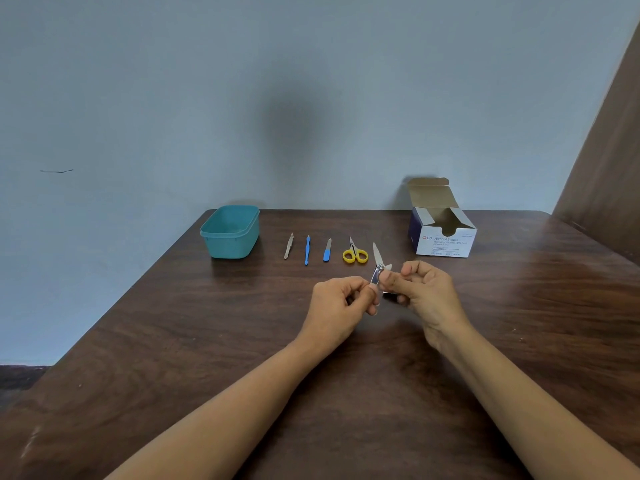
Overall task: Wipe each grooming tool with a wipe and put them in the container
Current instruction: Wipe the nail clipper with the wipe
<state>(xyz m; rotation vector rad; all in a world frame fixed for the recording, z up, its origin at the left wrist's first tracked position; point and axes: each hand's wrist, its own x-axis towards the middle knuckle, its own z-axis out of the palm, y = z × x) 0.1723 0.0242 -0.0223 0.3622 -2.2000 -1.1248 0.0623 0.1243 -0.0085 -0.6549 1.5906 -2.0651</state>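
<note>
My left hand (341,299) pinches the lower end of a metal nail clipper (376,268), whose thin file blade sticks up and away from me. My right hand (420,289) pinches a small white wipe (388,267) against the clipper's body. On the table behind lie tweezers (289,246), a blue cuticle tool (307,250), a small blue-handled nail file (327,250) and yellow-handled scissors (354,252) in a row. A teal plastic container (230,231) stands open at the back left; its inside is mostly hidden.
An open white and blue box of alcohol swabs (443,233) stands at the back right of the dark wooden table (207,341). A grey wall runs behind the table and a brown panel (606,168) rises at the right.
</note>
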